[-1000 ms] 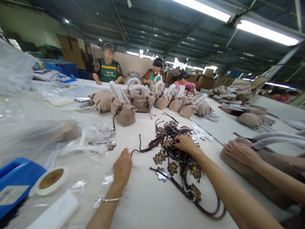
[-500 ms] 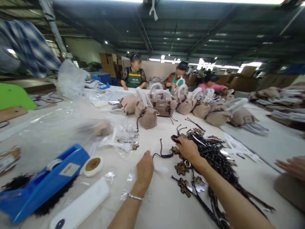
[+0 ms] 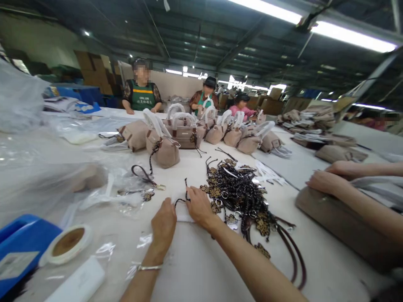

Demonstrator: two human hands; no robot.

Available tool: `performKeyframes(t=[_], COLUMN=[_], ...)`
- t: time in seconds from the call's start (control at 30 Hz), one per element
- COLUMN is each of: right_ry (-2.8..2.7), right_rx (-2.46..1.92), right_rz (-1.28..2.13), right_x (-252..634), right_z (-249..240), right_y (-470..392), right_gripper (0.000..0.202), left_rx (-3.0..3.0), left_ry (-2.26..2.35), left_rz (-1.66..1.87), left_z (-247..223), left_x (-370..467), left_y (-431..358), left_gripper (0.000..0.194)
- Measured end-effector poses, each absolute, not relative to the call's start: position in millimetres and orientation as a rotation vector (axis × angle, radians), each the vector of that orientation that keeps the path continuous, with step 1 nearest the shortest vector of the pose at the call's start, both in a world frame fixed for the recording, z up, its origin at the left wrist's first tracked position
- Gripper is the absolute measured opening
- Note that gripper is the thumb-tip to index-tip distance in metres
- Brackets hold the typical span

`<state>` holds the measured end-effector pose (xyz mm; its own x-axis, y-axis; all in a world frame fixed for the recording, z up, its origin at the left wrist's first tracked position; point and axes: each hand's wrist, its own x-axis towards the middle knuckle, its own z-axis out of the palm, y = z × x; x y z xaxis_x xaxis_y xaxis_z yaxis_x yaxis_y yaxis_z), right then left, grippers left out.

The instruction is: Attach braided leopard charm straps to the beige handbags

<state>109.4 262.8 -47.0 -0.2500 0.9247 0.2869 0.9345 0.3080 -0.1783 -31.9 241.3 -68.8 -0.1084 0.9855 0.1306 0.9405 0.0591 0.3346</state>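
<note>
My left hand (image 3: 164, 224), with a silver bracelet at its wrist, pinches a thin black braided cord (image 3: 180, 200). Beside it my right hand (image 3: 200, 208) is closed on the same cord, whose tip stands up past the fingers. My fingers partly hide the cord. Just right of my right hand is a heap of black braided cords (image 3: 241, 193) with leopard-print charms (image 3: 262, 224) and metal rings. A dark brown strap loop (image 3: 141, 173) with a gold clasp lies ahead and to the left, near a small leopard-print charm (image 3: 147, 195).
Beige handbags (image 3: 163, 151) with wrapped handles stand across the table. At left are clear plastic bags (image 3: 53, 180), a blue tape dispenser (image 3: 28, 251) and a tape roll (image 3: 67, 243). A co-worker's hands (image 3: 327, 180) rest on a bag at right. Co-workers are at the far side.
The view has turned right. My right hand has left the heap and come beside my left hand, onto the cord. The brown strap it held now lies on the left.
</note>
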Motion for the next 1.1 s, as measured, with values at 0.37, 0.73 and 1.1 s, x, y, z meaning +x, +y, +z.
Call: performKeyframes(t=[0.37,0.73,1.1], right_ry=[-2.060,-1.387,-1.289], right_rx=[-1.885,-2.043,-2.073], right_rz=[-0.129,0.204,0.301], right_x=[233.0,331.5,358.0], right_z=[-14.5,-11.7,-20.4], right_y=[266.9,239.9,228.3], right_gripper=[0.013,0.030,0.041], left_rx=[2.023,2.043,2.070], left_ry=[2.245,2.267,2.324], left_rz=[0.462,0.427,0.377], left_z=[-62.8,-57.0,-57.6], left_x=[-29.7,-26.2,-23.5], left_y=[239.3,237.7,239.8], left_gripper=[0.026,0.027,0.029])
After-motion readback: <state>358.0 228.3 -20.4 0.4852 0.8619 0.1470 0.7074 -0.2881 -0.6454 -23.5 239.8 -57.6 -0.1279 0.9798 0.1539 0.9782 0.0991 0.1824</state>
